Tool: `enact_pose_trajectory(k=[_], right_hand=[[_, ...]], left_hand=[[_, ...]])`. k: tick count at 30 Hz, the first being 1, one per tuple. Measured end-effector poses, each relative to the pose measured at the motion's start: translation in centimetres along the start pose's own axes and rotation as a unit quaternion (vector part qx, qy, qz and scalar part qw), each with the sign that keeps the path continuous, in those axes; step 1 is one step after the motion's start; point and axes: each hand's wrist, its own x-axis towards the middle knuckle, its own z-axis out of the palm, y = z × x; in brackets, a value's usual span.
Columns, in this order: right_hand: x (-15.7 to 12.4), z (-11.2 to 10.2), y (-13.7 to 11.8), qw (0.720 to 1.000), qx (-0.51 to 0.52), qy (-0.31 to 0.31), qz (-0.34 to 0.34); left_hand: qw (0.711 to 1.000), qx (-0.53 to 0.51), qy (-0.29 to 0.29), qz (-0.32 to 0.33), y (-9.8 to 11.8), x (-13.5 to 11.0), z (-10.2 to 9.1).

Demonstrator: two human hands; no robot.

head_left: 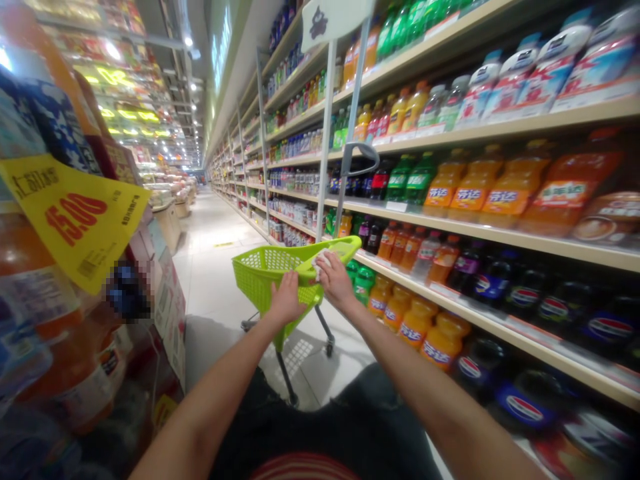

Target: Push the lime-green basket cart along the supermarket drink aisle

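Observation:
A lime-green shopping cart [260,267] with a perforated basket and dark legs stands in front of me. My left hand [289,298] is at its near edge, fingers over the rim by the handle; the grip underneath is hidden. My right hand [335,281] presses a crumpled white cloth or tissue [320,265] against the cart's handle bar [347,251]. The cloth is partly covered by my fingers, and they are closed over it.
Shelves of bottled drinks line the right side, with orange soda bottles [453,183] and dark cola bottles [520,293]. A grey loop [361,160] sticks out from a shelf post. At left stand stacked bottles with a yellow price sign [75,217]. A tiled aisle [210,220] runs ahead.

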Motion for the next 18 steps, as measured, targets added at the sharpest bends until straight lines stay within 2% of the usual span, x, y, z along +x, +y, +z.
enact_pose_trajectory(k=[3,6,11,13,18], right_hand=[[-0.2,-0.6,-1.0,1.000,-0.008,-0.018,-0.018],[-0.4,-1.2,-1.0,0.999,-0.016,-0.018,-0.030],[-0.7,-1.9,-0.2,0.999,-0.045,0.019,0.009],[-0.9,-2.0,-0.1,0.999,-0.047,0.013,0.007],[-1.5,-2.6,0.6,0.999,-0.052,-0.007,-0.011]], left_hand=[[1.000,0.016,-0.001,0.007,0.8,0.1,0.0],[0.999,0.025,-0.006,0.023,1.3,0.1,-0.1],[0.998,0.030,-0.016,0.061,2.0,0.3,-0.1],[0.997,0.025,-0.012,0.072,2.3,0.4,0.1],[0.999,0.018,-0.014,0.046,2.1,0.6,0.9]])
